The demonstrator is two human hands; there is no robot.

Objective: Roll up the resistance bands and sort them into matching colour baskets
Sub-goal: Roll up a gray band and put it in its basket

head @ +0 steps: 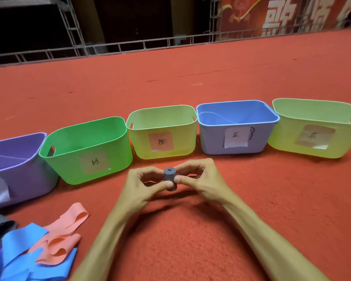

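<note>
Grey band roll (168, 175) pinched by left hand (143, 186) and right hand (203, 179), thumbs hiding its middle

We see our left forearm (101, 236) and right forearm (257, 226) bare to the frame's edge; left grip (142, 185) and right grip (203, 179) likewise bare, thumbnails short.
</note>
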